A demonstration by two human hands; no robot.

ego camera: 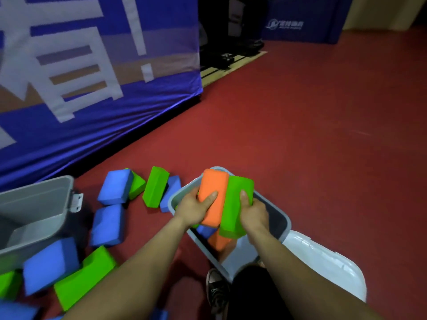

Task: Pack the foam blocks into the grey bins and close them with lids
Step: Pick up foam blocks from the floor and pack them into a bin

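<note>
Over a grey bin (283, 219) on the red floor, my left hand (196, 207) grips an orange foam block (211, 192) and my right hand (253, 211) grips a green foam block (233, 204). The two blocks are pressed side by side above the bin's opening. Inside the bin lie another orange block (218, 242) and a blue block (204, 230), partly hidden by my hands. A white lid (328, 264) lies on the floor right of the bin.
A second grey bin (34, 211) stands open at the left. Several blue and green foam blocks (108, 224) are scattered on the floor between the bins. A blue banner wall (92, 100) rises behind. My shoe (217, 289) is beside the near bin.
</note>
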